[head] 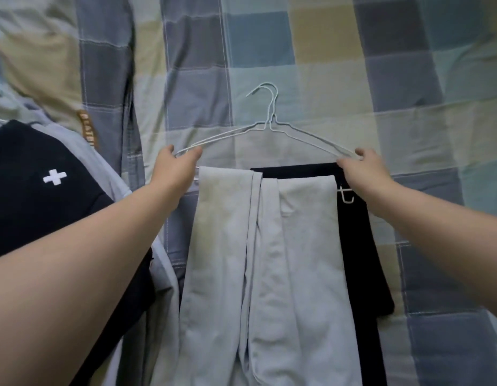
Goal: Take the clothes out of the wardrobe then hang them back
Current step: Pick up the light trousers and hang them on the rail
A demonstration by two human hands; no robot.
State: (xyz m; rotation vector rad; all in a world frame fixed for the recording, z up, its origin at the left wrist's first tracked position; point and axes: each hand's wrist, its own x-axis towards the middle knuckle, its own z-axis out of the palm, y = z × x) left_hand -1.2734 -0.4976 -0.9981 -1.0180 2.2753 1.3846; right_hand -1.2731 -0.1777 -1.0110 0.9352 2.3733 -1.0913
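Two white wire hangers (269, 121) lie stacked on a checked bedspread, hooks pointing away from me. Light grey trousers (258, 260) are folded over the hangers' lower bar, with a black garment (361, 246) under them on the right. My left hand (176, 165) grips the hangers' left shoulder end. My right hand (363, 168) grips the right shoulder end, fingers curled over the wire. A small white clip hook (346, 195) shows just below my right wrist.
At the left lies a pile of clothes: a black garment with a white cross (41, 185) on top of pale grey-blue cloth (108, 174). The blue, grey and beige checked bedspread (297, 51) covers the whole surface beyond and to the right.
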